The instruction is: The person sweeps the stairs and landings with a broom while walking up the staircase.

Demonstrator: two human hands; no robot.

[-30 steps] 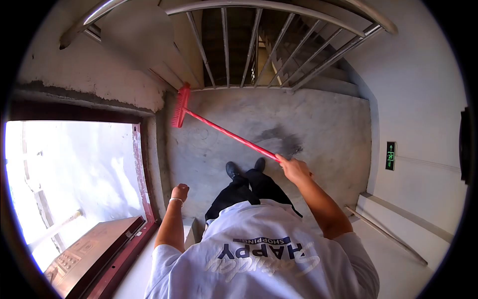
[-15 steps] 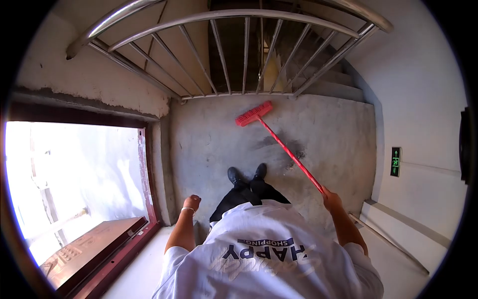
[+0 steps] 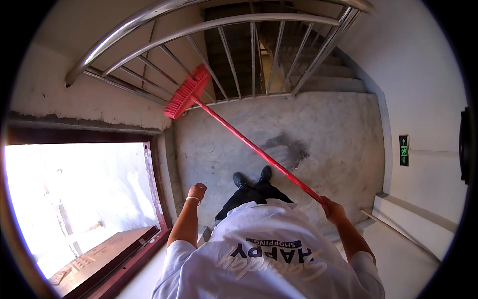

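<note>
My right hand (image 3: 333,210) is closed around the end of a red broom's (image 3: 254,146) handle. The handle slants up and to the left across the view. Its wide red bristle head (image 3: 186,92) is raised in front of the lower left part of the metal railing; whether it touches the bars I cannot tell. My left hand (image 3: 197,191), with a pale band at the wrist, hangs beside my body with its fingers curled and nothing seen in them. A dark patch of dirt (image 3: 297,151) lies on the concrete floor under the handle, in front of my shoes.
Ahead, a metal railing (image 3: 226,62) borders the landing, with stairs (image 3: 328,70) beyond it. A bright doorway with a dark red frame (image 3: 154,187) is at left. On the right wall hangs a green exit sign (image 3: 403,150); a thin stick (image 3: 398,233) leans low there.
The broom head has lifted off the floor and swung left, up to the railing. My right hand has kept its grip on the handle. My left hand has risen slightly.
</note>
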